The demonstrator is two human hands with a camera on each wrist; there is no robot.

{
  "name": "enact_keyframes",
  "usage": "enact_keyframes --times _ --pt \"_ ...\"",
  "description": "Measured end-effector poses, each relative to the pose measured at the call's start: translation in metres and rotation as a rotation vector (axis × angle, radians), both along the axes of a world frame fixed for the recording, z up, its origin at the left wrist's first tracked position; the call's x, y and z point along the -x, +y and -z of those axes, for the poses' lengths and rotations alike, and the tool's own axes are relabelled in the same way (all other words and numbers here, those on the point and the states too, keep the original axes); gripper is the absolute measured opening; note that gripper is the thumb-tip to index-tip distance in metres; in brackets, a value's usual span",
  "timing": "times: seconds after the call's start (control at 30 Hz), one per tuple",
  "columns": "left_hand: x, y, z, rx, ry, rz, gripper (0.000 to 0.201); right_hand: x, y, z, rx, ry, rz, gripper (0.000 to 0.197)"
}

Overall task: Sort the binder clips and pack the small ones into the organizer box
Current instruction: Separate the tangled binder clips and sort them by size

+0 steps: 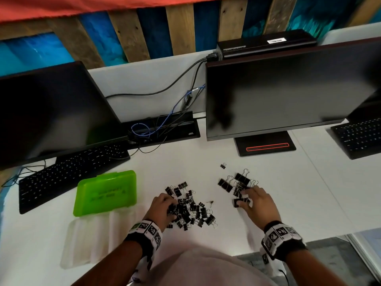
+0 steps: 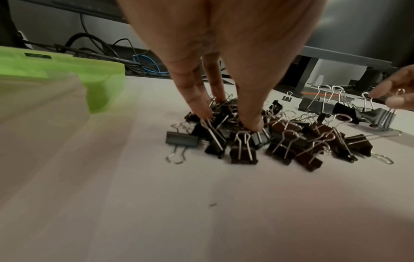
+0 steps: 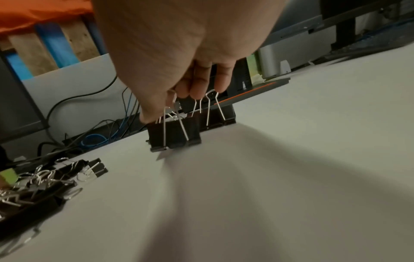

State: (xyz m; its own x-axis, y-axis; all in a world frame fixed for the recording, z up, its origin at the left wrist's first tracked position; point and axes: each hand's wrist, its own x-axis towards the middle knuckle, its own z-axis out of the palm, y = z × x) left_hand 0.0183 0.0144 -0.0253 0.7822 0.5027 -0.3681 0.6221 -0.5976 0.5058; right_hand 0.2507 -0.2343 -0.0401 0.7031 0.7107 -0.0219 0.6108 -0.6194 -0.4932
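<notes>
A heap of small black binder clips (image 1: pixel 191 211) lies on the white desk in front of me. My left hand (image 1: pixel 172 209) is on the heap's left side; in the left wrist view its straight fingers (image 2: pixel 201 108) and thumb press down on the small clips (image 2: pixel 244 150). To the right lies a group of large binder clips (image 1: pixel 231 183). My right hand (image 1: pixel 243 200) pinches the wire handles of a large clip (image 3: pixel 174 136) that stands on the desk. The green organizer box (image 1: pixel 106 193) sits to the left, with its clear half (image 1: pixel 92 238) folded open toward me.
Two dark monitors (image 1: pixel 288 93) stand at the back, with a cable tray (image 1: pixel 162 129) between them. A black keyboard (image 1: pixel 68 174) lies behind the box, another keyboard (image 1: pixel 358 137) at far right. One stray small clip (image 1: pixel 223 166) lies behind the large clips.
</notes>
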Motion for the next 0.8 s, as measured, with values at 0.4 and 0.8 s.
enact_keyframes --times 0.4,0.8 --pt "-0.048 -0.026 -0.014 -0.139 0.001 0.518 0.059 -0.030 0.080 -0.021 -0.002 -0.011 -0.245 0.020" --pt "-0.042 -0.006 0.008 -0.123 0.185 0.505 0.055 -0.038 0.148 -0.008 0.462 0.232 -0.419 0.039"
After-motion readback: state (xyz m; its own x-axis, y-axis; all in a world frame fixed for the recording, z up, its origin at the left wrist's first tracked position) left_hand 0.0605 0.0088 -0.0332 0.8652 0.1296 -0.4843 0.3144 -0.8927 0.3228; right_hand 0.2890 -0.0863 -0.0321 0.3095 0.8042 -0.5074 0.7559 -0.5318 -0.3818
